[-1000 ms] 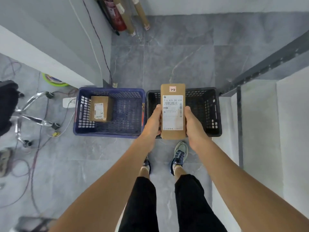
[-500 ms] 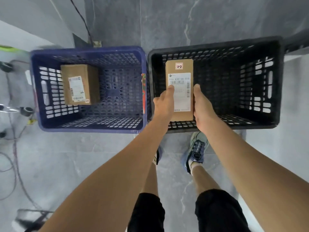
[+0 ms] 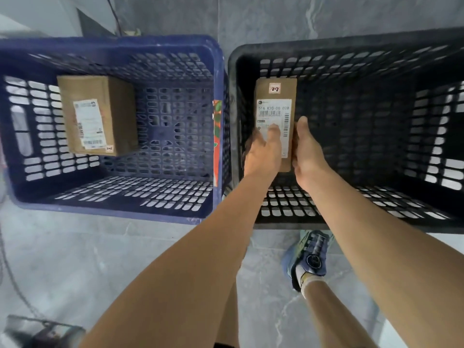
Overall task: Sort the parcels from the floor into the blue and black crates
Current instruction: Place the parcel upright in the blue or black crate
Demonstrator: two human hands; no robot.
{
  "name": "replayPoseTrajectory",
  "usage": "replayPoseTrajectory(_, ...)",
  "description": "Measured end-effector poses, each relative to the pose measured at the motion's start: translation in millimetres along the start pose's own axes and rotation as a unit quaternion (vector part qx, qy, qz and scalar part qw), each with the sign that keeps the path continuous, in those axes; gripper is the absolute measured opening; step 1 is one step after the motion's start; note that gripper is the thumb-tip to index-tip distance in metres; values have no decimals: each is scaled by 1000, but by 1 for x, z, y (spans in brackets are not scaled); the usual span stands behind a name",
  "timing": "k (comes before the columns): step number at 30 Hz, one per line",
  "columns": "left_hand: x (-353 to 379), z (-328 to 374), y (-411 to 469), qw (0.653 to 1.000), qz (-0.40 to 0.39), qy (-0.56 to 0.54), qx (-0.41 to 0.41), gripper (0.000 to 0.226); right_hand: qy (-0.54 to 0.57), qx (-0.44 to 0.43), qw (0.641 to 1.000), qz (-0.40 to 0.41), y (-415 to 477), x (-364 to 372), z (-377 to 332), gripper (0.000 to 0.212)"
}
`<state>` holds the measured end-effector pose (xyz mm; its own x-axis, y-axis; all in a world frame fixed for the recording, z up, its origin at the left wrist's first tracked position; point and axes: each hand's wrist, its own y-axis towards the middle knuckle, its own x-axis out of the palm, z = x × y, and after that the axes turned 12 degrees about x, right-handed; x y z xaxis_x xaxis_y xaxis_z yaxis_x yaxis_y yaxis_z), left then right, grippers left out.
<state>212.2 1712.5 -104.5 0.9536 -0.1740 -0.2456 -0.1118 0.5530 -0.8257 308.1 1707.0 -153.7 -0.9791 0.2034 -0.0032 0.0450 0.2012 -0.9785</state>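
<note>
Fingers [image 3: 272,131] of the left hand [image 3: 263,153] lie over the white shipping label, and the right hand [image 3: 307,151] presses the opposite long edge, so both hands clasp one narrow cardboard parcel [image 3: 275,106] between them. It sits inside the black crate [image 3: 376,51], near its left wall, tagged "2-2"; whether it touches the bottom is unclear. A second parcel [image 3: 96,116] lies in the blue crate [image 3: 113,45] just beside. Two crates, two parcels, one shoe [image 3: 310,257] on the grey tiled floor [image 3: 100,259].
</note>
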Motion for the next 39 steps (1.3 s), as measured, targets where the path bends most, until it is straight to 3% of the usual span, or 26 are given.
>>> replayPoseTrajectory(6,9,-11,14,999,17,26,27,76,29,-11,999,-42,21,12,1,56)
replayPoseTrajectory(9,16,-17,12,998,9,45,35,69,55,-17,997,-60,27,20,3,63)
replayPoseTrajectory(12,18,-23,16,999,11,5,48,67,62,-21,995,-75,32,18,9,67)
replayPoseTrajectory(15,15,-28,22,998,24,-23,44,82,56,-19,996,-73,34,17,11,60)
replayPoseTrajectory(22,10,-37,25,998,14,-27,51,61,-11,-25,998,-65,31,13,3,63)
replayPoseTrajectory(29,1,-11,11,1000,-8,-24,11,63,-25,-18,998,-55,3,8,-12,46)
replayPoseTrajectory(33,-6,13,-17,999,-2,-38,12,65,-24,-38,996,-72,-34,1,-26,70)
replayPoseTrajectory(39,-20,78,-89,997,11,-64,47,70,-1,-107,992,-71,-123,-19,-68,73)
